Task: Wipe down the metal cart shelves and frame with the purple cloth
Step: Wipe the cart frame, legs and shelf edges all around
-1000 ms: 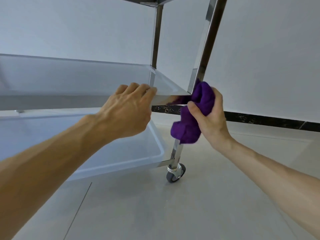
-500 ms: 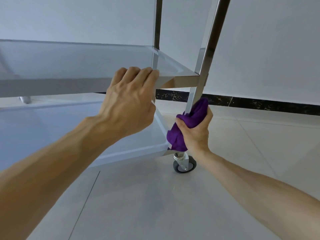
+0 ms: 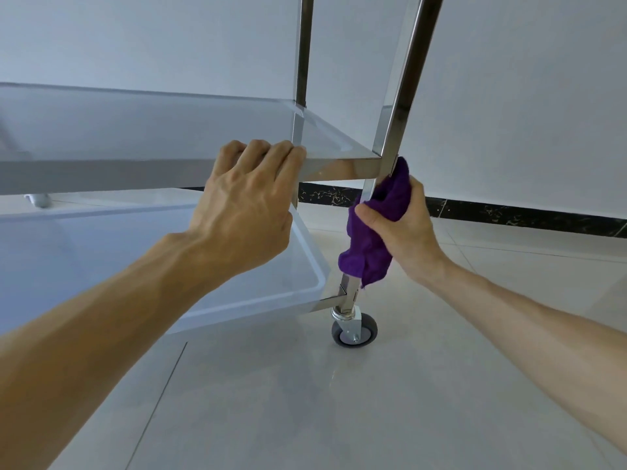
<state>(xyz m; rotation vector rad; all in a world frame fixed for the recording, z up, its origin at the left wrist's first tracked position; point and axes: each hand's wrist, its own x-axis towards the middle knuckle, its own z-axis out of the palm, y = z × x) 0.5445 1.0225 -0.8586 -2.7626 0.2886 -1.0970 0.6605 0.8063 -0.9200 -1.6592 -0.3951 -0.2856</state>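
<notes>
The metal cart's middle shelf (image 3: pixel 142 130) stretches across the left. My left hand (image 3: pixel 247 205) grips its front rim, fingers curled over the edge. The cart's near right leg (image 3: pixel 407 79) runs down from the top to a grey caster wheel (image 3: pixel 354 330). My right hand (image 3: pixel 403 228) holds the purple cloth (image 3: pixel 373 228) wrapped round this leg, just under the middle shelf's corner. The cloth hides that stretch of the leg. The bottom shelf (image 3: pixel 101 252) lies below, on the left.
A pale tiled floor (image 3: pixel 305 401) spreads below and to the right of the cart. A white wall (image 3: pixel 526 96) with a dark marbled skirting strip (image 3: pixel 509 215) stands behind. A second rear leg (image 3: pixel 303 45) rises at the far corner.
My right hand slid the cloth down the leg from the middle shelf's corner, then back up to just under that corner. My left hand kept its hold on the shelf rim.
</notes>
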